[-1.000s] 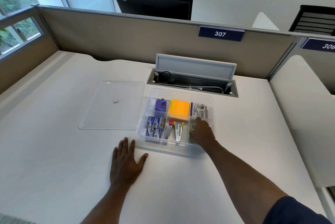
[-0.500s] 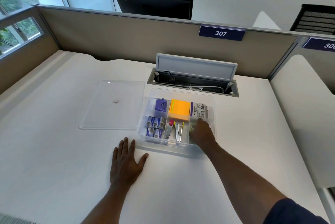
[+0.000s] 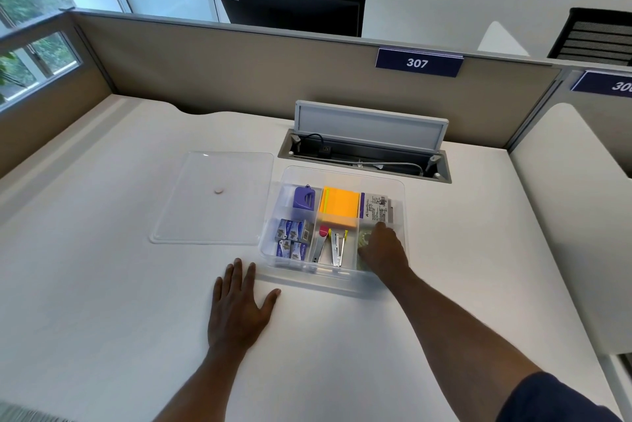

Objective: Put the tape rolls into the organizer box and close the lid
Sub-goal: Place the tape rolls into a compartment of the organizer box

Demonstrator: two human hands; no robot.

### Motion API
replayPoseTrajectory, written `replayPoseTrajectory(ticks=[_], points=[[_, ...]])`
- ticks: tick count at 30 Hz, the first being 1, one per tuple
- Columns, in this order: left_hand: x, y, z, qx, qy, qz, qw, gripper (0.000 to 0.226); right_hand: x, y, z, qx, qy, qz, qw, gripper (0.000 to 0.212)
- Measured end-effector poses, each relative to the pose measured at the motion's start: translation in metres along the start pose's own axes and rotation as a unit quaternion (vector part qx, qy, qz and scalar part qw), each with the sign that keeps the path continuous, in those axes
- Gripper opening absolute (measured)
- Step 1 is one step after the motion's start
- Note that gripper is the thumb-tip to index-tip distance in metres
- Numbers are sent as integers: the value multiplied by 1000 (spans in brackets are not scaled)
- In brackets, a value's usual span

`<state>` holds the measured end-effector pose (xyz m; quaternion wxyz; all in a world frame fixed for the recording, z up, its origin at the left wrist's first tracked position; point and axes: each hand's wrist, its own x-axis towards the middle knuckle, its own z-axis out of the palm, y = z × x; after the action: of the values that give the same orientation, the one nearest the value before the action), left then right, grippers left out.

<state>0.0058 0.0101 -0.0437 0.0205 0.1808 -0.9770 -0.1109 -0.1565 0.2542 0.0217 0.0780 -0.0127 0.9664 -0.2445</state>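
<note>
A clear plastic organizer box (image 3: 402, 196) stands open on the white desk, divided into compartments. My right hand (image 3: 383, 249) reaches down into its near right compartment, over greenish clear tape rolls (image 3: 363, 239) that it mostly hides; whether the fingers grip a roll is hidden. The box's clear lid (image 3: 213, 197) lies flat on the desk to the left of the box. My left hand (image 3: 239, 307) rests flat on the desk, fingers spread, just in front of the box's near left corner.
Other compartments hold a purple item (image 3: 303, 197), orange sticky notes (image 3: 338, 209), a printed packet (image 3: 376, 208), small blue boxes (image 3: 293, 239) and staplers (image 3: 331, 247). An open cable hatch (image 3: 364, 153) lies behind the box. Beige partition (image 3: 239, 69) walls the desk.
My right hand has stayed in the near right compartment, shifting only slightly. The left hand has not moved.
</note>
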Motion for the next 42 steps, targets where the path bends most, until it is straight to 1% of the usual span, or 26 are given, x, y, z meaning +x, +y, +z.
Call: replayPoseTrajectory(ticks=[3, 13, 24, 29, 34, 36, 39, 40, 42], points=[[1, 0, 0, -3, 1, 1, 1000, 84, 0, 1, -1, -12, 8, -13, 1000, 53], [1, -1, 2, -2, -5, -5, 1000, 82, -2, -3, -1, -32, 3, -13, 999, 39], [0, 0, 0, -4, -6, 0, 1000, 84, -4, -3, -2, -37, 2, -23, 999, 40], [0, 0, -1, -5, -7, 0, 1000, 85, -5, -5, -8, -57, -1, -18, 998, 46], [-1, 1, -2, -5, -7, -1, 1000, 85, -7, -6, -14, -79, 22, -11, 997, 56], [-1, 2, -3, -5, -6, -2, 1000, 85, -8, -8, -17, -78, 20, -9, 997, 53], [-1, 2, -3, -6, -3, -5, 1000, 85, -6, -13, -25, -77, 10, 11, 997, 37], [-1, 2, -3, -6, -3, -5, 1000, 85, -5, -13, -27, -88, 0, 13, 996, 33], [-2, 2, -4, -5, -4, -5, 1000, 85, -5, -16, -31, -127, -33, 0, 991, 31]])
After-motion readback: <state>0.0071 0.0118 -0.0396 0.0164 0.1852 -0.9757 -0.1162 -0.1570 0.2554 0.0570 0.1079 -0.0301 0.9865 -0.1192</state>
